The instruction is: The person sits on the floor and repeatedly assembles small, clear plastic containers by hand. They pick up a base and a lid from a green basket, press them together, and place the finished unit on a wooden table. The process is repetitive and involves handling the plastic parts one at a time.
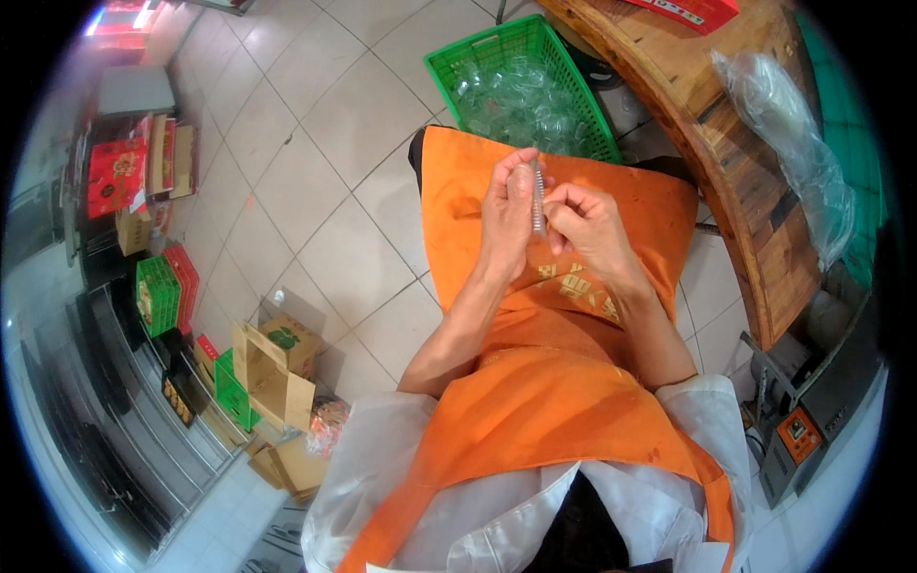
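Above my orange apron (535, 392), my left hand (506, 215) is closed around a narrow, clear ridged plastic piece (538, 205), held upright with its ribbed edge showing. It may be a stack of thin nested parts, but I cannot tell for sure. On its right side, my right hand (589, 227) is closed, thumb and curled fingers pinched against the plastic. The exact contact of those fingertips is partly hidden. Just beyond my hands, a green crate (475, 46) holds many clear plastic containers (525, 100).
A curved wooden table (712, 124) on the right carries a clear plastic bag (793, 143) and a red box (693, 11). Tiled floor (330, 124) spreads to the left. Cardboard boxes (277, 377), green crates (156, 294) and red boxes (117, 177) stand along that side.
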Demonstrator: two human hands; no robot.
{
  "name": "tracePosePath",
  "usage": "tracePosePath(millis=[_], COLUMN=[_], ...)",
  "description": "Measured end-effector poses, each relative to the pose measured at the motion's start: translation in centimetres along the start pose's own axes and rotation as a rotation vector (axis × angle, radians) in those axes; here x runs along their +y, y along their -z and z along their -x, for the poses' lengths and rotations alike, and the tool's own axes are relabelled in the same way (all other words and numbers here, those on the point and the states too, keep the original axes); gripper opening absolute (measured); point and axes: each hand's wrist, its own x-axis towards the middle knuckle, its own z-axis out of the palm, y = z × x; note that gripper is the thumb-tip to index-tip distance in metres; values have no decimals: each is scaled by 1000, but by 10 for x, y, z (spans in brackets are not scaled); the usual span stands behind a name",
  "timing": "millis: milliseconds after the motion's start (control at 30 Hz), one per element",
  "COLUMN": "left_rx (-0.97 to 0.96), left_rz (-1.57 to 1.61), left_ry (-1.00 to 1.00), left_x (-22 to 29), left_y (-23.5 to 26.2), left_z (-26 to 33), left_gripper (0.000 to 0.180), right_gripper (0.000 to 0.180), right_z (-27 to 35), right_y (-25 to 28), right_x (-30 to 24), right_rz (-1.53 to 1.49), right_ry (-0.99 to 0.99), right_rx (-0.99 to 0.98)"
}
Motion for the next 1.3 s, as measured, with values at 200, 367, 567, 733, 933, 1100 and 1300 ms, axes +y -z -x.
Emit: tracePosePath(millis=[200, 367, 567, 733, 933, 1100, 1300], left_rx=[-25, -57, -61, -50, -30, 140, 105], left_rz=[78, 101, 119, 69, -1, 31, -34], left_ry=[29, 53, 68, 45, 15, 10, -16], left_x=[5, 8, 9, 7, 3, 10, 17], left_y=[0, 0, -1, 0, -1, 23, 8], left_z=[2, 3, 3, 3, 3, -11, -6], left_gripper=[40, 39, 40, 40, 37, 35, 35], right_gripper=[10, 11, 11, 9, 6, 9, 24], right_z=[0, 0, -1, -1, -2, -10, -51], right_y=[4, 5, 8, 2, -1, 22, 50], right_x=[3, 3, 5, 4, 10, -7, 3], right_rz=[-118, -139, -163, -83, 91, 355, 817], right_ry=[-43, -77, -74, -7, 118, 204, 458], right_rx=[-67, -79, -99, -50, 100, 317, 471])
